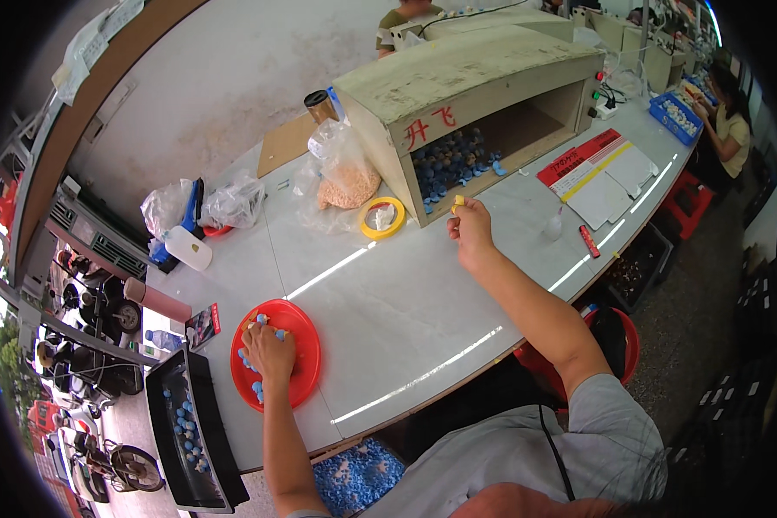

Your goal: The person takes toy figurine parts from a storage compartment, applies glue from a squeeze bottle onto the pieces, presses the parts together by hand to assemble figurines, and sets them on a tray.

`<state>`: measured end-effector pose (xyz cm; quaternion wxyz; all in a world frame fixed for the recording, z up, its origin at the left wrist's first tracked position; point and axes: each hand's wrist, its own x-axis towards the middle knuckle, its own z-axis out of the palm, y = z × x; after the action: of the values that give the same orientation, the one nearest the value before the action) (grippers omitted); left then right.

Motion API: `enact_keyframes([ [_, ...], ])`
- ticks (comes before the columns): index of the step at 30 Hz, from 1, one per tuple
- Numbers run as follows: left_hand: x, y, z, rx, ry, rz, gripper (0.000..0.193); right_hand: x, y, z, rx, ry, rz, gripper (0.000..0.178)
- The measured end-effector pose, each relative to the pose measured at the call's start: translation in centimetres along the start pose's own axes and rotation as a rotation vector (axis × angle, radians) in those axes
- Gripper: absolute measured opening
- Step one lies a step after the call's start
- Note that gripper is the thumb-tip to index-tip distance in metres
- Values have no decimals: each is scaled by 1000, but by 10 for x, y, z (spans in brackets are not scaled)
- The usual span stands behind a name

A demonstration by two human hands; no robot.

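At the left, my left hand (270, 352) reaches down into a round red plate (307, 369), its fingers bent among small blue and pale pieces (257, 388). Whatever those fingertips grip is hidden beneath the hand. My right hand (472, 228) is raised above the table before a large box with an open front (483, 73). Its fingers are closed, with a small yellow piece (459, 201) showing at their tips. Inside the box, near its left wall, lies a heap of small blue pieces (449, 160), a few of them by the front lip.
A black tray (155, 414) with blue pieces adjoins the plate. Behind stand a pink bottle (157, 300), a yellow tape roll (382, 233) and a bag of orange bits (350, 187). Cardboard (596, 181) and a red marker (589, 242) lie rightward; another person sits beyond.
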<state>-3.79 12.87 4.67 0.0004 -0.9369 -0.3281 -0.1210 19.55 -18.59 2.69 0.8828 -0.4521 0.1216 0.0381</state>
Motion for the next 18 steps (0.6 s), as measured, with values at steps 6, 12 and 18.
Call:
enact_keyframes([
  [6, -13, 25, -13, -133, 287, 79, 53, 92, -3, 0, -888, -48, -552, 26],
  [12, -46, 84, -6, -444, 304, 471, 48, 118, -34, 51, -1730, -210, -516, 41],
  [18, -49, 113, 15, -593, 212, 589, 43, 148, -10, 62, -1794, -146, -437, 43],
])
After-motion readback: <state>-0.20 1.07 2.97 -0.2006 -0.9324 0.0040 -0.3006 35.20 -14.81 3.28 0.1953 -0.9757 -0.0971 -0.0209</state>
